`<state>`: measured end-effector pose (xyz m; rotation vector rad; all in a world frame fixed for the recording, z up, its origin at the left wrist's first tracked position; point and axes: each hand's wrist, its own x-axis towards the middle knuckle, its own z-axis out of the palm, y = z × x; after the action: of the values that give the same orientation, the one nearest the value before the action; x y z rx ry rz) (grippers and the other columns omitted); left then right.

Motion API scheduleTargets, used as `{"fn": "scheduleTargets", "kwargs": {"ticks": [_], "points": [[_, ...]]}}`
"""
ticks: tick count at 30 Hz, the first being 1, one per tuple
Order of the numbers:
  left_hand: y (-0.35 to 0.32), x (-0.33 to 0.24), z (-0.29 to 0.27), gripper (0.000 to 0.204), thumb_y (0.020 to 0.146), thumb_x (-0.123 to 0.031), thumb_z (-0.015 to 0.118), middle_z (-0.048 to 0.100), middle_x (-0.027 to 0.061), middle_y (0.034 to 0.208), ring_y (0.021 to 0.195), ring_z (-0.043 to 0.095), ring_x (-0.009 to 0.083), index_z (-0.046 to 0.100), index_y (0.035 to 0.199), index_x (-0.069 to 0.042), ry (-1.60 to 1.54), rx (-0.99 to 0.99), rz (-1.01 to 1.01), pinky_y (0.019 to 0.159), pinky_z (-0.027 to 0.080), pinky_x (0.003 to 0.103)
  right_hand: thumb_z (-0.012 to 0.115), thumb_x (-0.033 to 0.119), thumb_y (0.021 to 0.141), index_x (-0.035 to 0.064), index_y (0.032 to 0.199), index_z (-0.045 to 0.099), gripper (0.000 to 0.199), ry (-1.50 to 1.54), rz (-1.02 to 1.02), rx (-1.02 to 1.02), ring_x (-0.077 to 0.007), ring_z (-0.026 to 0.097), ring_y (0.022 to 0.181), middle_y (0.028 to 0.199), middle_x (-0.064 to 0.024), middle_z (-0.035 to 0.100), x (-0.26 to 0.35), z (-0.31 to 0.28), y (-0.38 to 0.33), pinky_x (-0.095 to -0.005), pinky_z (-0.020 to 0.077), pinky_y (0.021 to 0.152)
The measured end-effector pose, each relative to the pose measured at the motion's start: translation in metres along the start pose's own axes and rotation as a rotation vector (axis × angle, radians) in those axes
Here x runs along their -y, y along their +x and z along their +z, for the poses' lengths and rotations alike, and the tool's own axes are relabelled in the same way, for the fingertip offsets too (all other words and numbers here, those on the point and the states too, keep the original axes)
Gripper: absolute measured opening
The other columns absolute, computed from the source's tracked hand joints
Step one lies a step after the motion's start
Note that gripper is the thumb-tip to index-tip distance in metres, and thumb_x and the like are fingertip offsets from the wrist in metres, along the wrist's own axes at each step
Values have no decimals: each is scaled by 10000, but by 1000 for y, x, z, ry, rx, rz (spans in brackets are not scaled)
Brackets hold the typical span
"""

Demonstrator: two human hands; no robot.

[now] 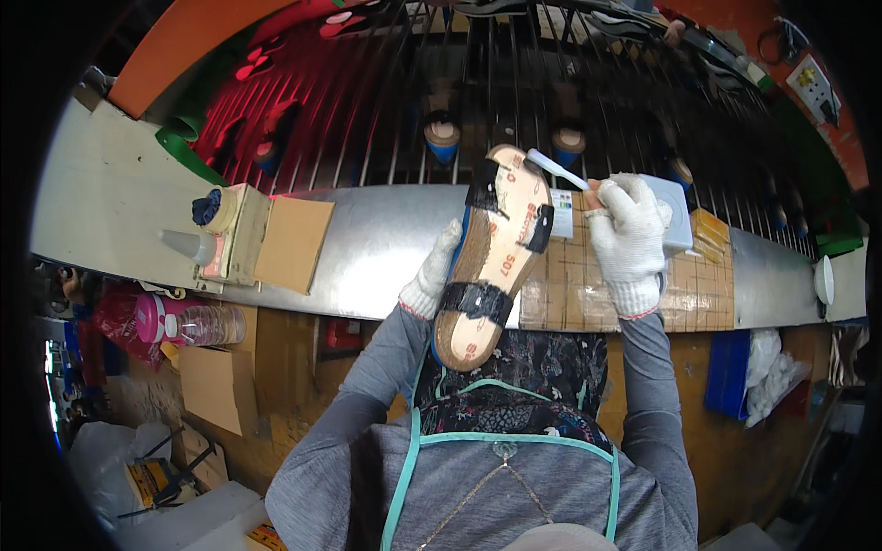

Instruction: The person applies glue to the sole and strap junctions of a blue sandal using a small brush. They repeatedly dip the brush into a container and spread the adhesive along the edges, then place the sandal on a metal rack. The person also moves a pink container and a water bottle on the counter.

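Note:
My gloved left hand (432, 275) grips the left edge of a sandal (503, 253), its underside turned up. The sandal has a beige sole face with red print, a brown rim and black strap ends folded over it; a bit of blue shows along its left side. In my gloved right hand (630, 239) is a slim white brush (557, 171), pinched at its handle. Its head points left and lies at the sandal's upper right edge; whether it touches cannot be told. Beside the right hand stands a white container (669, 209).
Beyond the metal bench (358, 248) runs a rack of bars (386, 138), with several shoes on it and red light at left. Brown sheeting (634, 298) covers part of the bench. A cardboard piece (296, 244), a pink-lidded bottle (207, 323) and a blue bin (726, 372) are nearby.

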<state>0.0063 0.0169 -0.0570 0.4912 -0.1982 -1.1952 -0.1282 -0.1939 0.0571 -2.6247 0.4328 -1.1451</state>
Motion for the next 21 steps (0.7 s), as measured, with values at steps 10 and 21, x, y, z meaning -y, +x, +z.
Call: {"fn": "scheduleTargets", "kwargs": {"ticks": [10, 21], "points": [[1, -73, -52, 574, 988, -542, 542, 644, 164, 1048, 829, 665, 301, 568, 1219, -17, -270, -414, 285, 901, 569, 488, 688, 88, 904, -7, 956, 705, 110, 355, 399, -24, -154, 567, 839, 922, -71, 611, -19, -35, -63, -285, 451, 682], [83, -251, -174, 396, 931, -354, 527, 626, 209, 1004, 902, 637, 341, 588, 1130, -17, -473, -629, 425, 1016, 437, 626, 584, 61, 985, -46, 1018, 647, 128, 134, 900, -274, -70, 458, 781, 855, 21, 546, -115, -119, -178, -245, 400, 670]]}}
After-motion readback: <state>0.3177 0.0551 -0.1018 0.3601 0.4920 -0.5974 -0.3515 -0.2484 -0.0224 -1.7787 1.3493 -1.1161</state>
